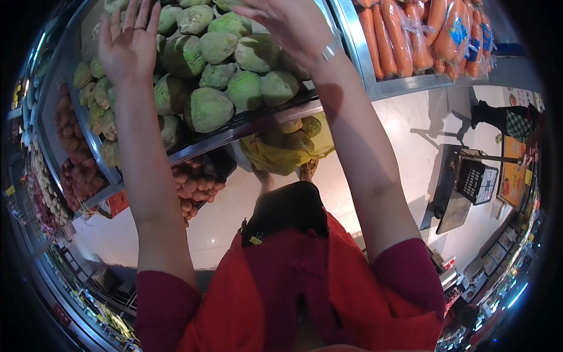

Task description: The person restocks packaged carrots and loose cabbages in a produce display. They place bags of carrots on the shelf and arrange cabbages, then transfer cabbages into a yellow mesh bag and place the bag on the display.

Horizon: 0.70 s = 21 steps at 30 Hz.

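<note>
Large green-skinned root vegetables, possibly radishes [210, 110], lie heaped in a metal-edged display bin. Above the left part of this heap is my left hand [132, 48], palm showing and fingers spread, with nothing in it. My right hand [292, 26] reaches over the heap's right part, empty, its fingers apart and partly cut off by the top edge of the picture. A band circles the right wrist. Beneath the bin's front edge, a yellow plastic bag [281, 154] holds rounded produce near my feet.
Bagged carrots [398, 44] fill the bin at the right. Netted produce [72, 127] lies at the left, and reddish-brown round produce [193, 185] sits low under the bin's edge. A black basket [470, 180] rests on a cart at the right, near a partly visible person [506, 119].
</note>
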Available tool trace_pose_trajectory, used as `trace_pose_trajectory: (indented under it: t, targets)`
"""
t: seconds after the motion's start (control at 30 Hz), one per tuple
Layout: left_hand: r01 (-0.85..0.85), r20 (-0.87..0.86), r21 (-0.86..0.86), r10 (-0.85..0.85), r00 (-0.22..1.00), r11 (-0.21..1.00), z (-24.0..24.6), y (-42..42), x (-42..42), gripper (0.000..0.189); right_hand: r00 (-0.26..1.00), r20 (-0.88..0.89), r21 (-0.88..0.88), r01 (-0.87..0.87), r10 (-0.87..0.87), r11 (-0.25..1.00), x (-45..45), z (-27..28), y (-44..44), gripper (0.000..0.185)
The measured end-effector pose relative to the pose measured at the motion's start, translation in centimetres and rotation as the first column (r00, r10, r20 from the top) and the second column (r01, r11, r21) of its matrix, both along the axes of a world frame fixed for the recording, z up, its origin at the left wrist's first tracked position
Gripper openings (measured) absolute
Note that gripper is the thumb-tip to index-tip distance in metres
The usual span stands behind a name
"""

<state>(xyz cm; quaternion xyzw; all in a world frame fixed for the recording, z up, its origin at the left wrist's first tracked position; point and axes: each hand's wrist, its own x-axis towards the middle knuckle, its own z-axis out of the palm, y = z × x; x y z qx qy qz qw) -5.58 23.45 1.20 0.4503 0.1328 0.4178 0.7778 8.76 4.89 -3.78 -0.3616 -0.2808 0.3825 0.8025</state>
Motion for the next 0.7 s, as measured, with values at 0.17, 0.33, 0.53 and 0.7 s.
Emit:
trace_pose_trajectory:
  t: [0.17, 0.33, 0.53, 0.7]
  targets:
    - [0.602, -0.515, -0.258, -0.634, 0.576, 0.756, -10.0, -10.8, -4.1, 0.031, 0.874, 0.042, -0.813, -0.252, 0.485, 0.525, -2.6, -12.7, -12.6, 0.028]
    - [0.902, -0.993, 0.091, -0.028, 0.113, 0.421, -25.8, -21.6, -5.1, 0.032, 0.472, 0.308, -0.950, 0.206, 0.826, 0.236, -9.4, -24.1, -16.9, 0.048]
    - [0.672, -0.549, 0.734, 0.667, 0.504, 0.097, -43.2, -23.3, -5.7, 0.034, 0.702, 0.160, -0.968, 0.248, 0.694, -0.028, -15.4, -29.6, -14.7, 0.085]
    - [0.785, -0.703, 0.572, 0.637, 0.318, 0.238, -45.6, -24.5, -3.6, 0.029, 0.854, 0.018, -0.998, 0.047, 0.520, -0.044, -14.0, -30.6, -16.0, 0.081]
